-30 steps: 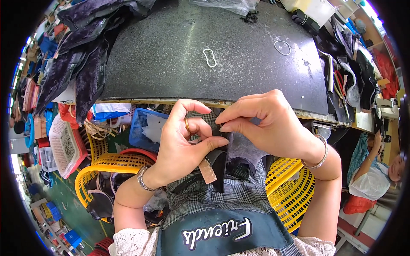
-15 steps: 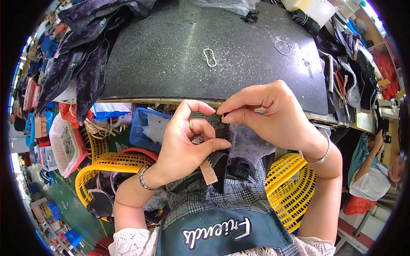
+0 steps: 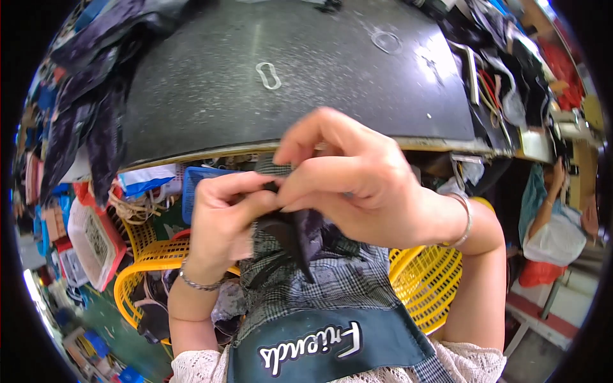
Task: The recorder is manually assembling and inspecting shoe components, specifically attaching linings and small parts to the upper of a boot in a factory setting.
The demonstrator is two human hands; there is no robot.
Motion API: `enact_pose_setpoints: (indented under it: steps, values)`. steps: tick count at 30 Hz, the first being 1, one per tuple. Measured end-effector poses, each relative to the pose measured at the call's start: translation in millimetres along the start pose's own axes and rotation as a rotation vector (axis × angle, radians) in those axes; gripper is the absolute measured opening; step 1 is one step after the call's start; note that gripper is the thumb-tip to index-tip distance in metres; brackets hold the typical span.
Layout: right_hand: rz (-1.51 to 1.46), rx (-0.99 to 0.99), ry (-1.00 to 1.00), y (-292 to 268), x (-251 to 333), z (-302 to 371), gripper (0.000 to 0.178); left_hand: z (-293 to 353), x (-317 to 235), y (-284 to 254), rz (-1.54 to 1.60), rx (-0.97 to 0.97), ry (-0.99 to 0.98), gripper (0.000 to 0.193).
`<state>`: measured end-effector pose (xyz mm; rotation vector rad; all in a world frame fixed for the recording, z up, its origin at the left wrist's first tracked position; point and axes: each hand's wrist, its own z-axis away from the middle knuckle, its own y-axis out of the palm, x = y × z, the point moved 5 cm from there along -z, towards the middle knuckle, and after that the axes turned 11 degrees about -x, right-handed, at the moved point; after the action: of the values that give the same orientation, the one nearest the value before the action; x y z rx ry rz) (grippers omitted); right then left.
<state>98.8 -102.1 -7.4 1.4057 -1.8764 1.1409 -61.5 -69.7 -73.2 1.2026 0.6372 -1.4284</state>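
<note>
My left hand [image 3: 223,214] and my right hand [image 3: 364,182] meet in front of the table's near edge, above my lap. Thumb and fingers of the left pinch a dark fabric piece [image 3: 292,241], black with some purple, that hangs down over my checked apron [image 3: 345,262]. My right thumb and index finger are pressed together at the same spot, right against the left fingertips. Motion blurs the fingers, and the exact point of grip is hidden between them.
On the black table [image 3: 204,96] lie a pale oval loop [image 3: 268,75] and a thin ring [image 3: 387,42]. Dark purple fabric pieces [image 3: 105,121] hang off its left side. Yellow baskets [image 3: 424,287] stand either side of my lap. At far right sits another person [image 3: 555,230].
My right hand has moved left and its fingers now meet my left fingertips. The fabric has turned, its grey plush side now mostly hidden. The whole view has shifted.
</note>
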Motion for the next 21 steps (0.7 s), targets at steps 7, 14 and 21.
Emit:
enact_pose_setpoints:
  steps: [7, 14, 21]
  values:
    - [0.056, 0.141, -0.031, -14.9, -23.2, 43.9, 0.063, 1.3, -2.2, -7.5, -0.155, -0.024, 0.253, 0.012]
    - [0.820, 0.414, 0.340, -74.4, -130.6, 190.1, 0.076, -20.3, 14.3, -6.9, -0.253, 0.106, 0.229, 0.011]
    - [0.438, -0.062, -0.104, -18.4, -52.7, 54.7, 0.020, -1.2, 22.8, 28.9, -0.490, 0.456, -0.016, 0.010]
